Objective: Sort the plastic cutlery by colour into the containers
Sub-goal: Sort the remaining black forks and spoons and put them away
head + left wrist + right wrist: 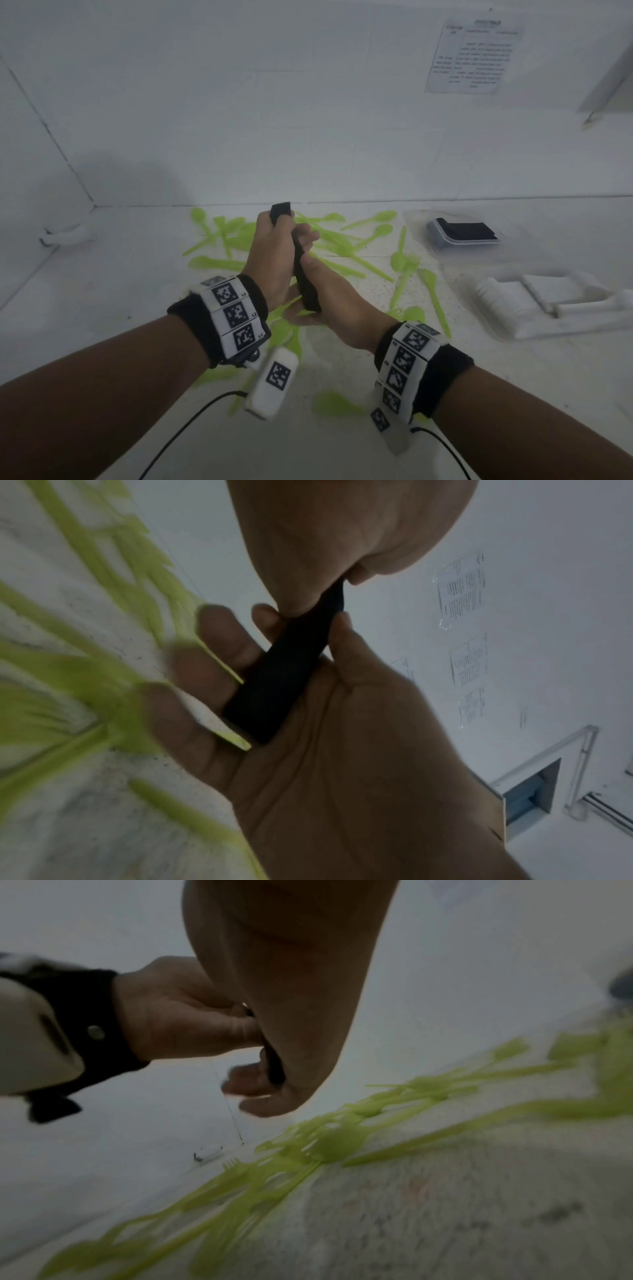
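Observation:
I hold a bundle of black plastic cutlery [303, 274] upright over the white table [342, 370], in both hands. My left hand [281, 222] grips its upper part, thumb and fingers around it [274, 674]. My right hand [308, 274] grips the lower part, thumb on the bundle; only a sliver of black [276, 1066] shows under its fingers. Several lime-green spoons, forks and knives [342, 240] lie scattered on the table beneath and beyond my hands. At the right, a clear container [435, 229] holds black cutlery, and a nearer clear container [459, 277] holds white cutlery.
White walls close the table at the back and left. A printed sheet [476, 56] hangs on the back wall. A small white object [65, 234] lies in the far left corner. Black cables [191, 421] trail from my wristbands near the front edge.

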`<state>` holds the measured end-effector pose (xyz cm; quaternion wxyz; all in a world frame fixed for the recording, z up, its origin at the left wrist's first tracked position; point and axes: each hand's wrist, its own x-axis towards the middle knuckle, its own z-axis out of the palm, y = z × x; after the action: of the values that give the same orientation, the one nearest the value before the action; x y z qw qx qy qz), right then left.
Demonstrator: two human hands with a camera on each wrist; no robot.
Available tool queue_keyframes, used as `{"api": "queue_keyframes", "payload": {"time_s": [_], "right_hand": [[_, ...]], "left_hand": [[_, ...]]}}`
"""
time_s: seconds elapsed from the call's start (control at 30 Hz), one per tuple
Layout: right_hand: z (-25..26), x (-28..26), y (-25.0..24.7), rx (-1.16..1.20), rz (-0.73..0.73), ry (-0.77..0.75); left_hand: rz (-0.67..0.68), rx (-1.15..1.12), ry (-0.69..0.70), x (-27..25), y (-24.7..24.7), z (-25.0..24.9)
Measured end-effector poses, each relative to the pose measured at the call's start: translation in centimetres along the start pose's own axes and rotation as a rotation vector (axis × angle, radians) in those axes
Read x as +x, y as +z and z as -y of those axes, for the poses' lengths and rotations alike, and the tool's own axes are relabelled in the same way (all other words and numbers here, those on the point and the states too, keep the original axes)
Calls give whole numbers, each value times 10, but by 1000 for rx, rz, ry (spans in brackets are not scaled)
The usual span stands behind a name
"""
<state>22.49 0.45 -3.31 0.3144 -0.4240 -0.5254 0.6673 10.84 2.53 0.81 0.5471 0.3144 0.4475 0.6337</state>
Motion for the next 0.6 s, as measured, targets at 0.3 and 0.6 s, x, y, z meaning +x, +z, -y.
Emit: {"api": "queue_keyframes", "payload": {"time_s": [0.3, 0.6], "right_hand": [[9, 5, -64, -987, -352, -444], [26, -23, -119, -1454, -489, -430]], "left_hand": [[319, 655, 260, 25, -46, -15], [457, 958, 591, 28, -8, 6]]}}
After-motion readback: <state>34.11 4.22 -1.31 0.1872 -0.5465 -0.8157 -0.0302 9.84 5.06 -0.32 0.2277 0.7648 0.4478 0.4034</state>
